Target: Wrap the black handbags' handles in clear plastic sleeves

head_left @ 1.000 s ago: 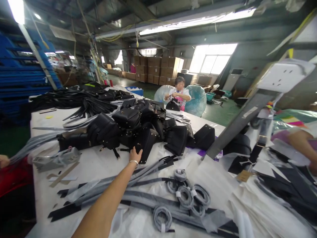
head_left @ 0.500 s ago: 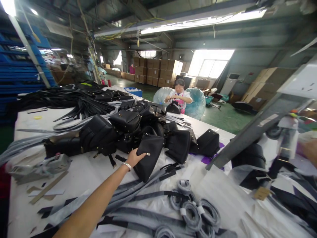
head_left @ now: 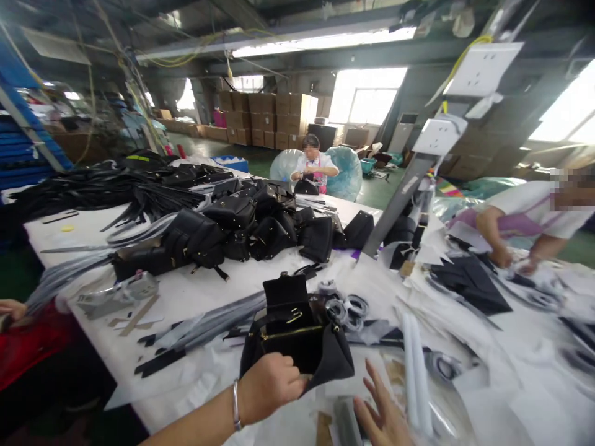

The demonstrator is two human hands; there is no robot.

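Note:
A black handbag [head_left: 297,334] stands in front of me with its flap raised, showing a gold zipper along the opening and a gold buckle. My left hand [head_left: 272,387], with a silver bracelet on the wrist, is closed on the near rim of this handbag. Its fingertips curl inside the opening. My right hand [head_left: 383,409] is just right of the bag, fingers spread and holding nothing. Behind the bag lie several coiled grey strips [head_left: 353,310] and long grey-black strips [head_left: 218,322].
A pile of black bags [head_left: 242,223] covers the table's middle, with black straps [head_left: 93,192] behind it. A grey post [head_left: 400,204] carries power sockets [head_left: 439,133]. One co-worker [head_left: 313,167] sits across; another [head_left: 520,223] works at right. White rolls [head_left: 416,371] lie near my right hand.
The handbag my left hand gripped in the pile is now close to me, with its flap open. My right hand has come into view. The view has turned right, bringing in the co-worker there.

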